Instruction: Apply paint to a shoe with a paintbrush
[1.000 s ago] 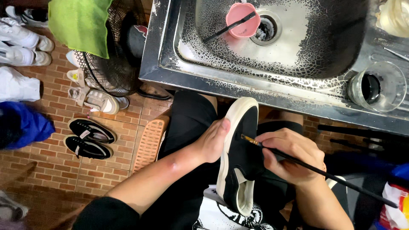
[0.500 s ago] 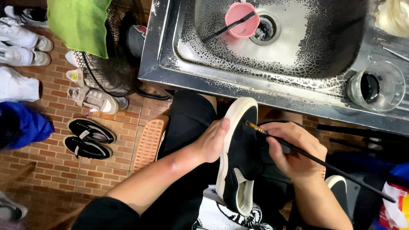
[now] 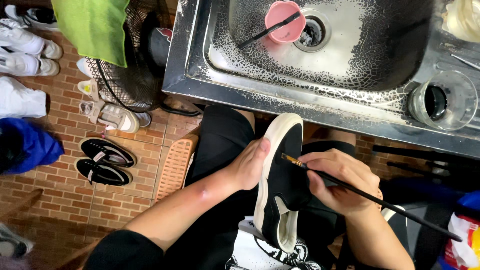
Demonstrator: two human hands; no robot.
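Head view: a black slip-on shoe [image 3: 281, 185] with a white sole is held over the lap, toe pointing toward the near edge of the steel sink [image 3: 350, 95]. It is gripped at its left side by the left hand [image 3: 248, 165], while a thin paintbrush [image 3: 350, 187] is pinched in the right hand [image 3: 340, 181], bristles touching the upper. The shoe is judged light, with a soft upper and a stiffer sole rim, the better hold. A pink cup [image 3: 285, 21] stands by the drain; a glass jar [image 3: 442, 100] sits at the sink's right rim.
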